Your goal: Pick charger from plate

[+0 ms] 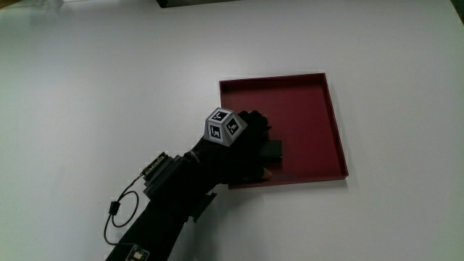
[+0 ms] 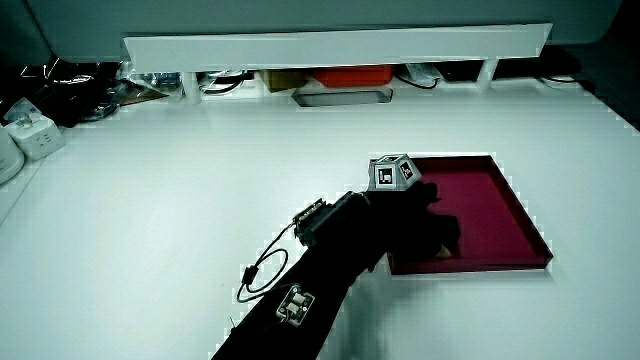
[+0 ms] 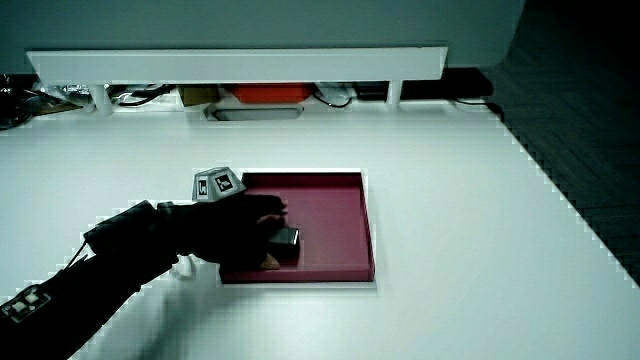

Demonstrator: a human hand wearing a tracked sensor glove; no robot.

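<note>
A dark red square plate (image 1: pixel 312 123) with a low rim lies on the white table, seen also in both side views (image 2: pixel 490 210) (image 3: pixel 330 215). A small black charger (image 1: pixel 273 150) (image 3: pixel 284 241) rests in the plate, in the corner nearest the person. The gloved hand (image 1: pixel 246 141) with its patterned cube (image 1: pixel 222 126) reaches over that corner, and its fingers curl around the charger. In a side view the hand (image 2: pixel 410 215) covers most of the charger. The forearm stretches back toward the person.
A low white partition (image 2: pixel 340 45) runs along the table's edge farthest from the person, with an orange box (image 2: pixel 350 76) and a grey tray (image 2: pixel 342 96) under it. Pale devices (image 2: pixel 30 135) and cables lie at one table edge. A thin cable loop (image 1: pixel 119 210) hangs off the forearm.
</note>
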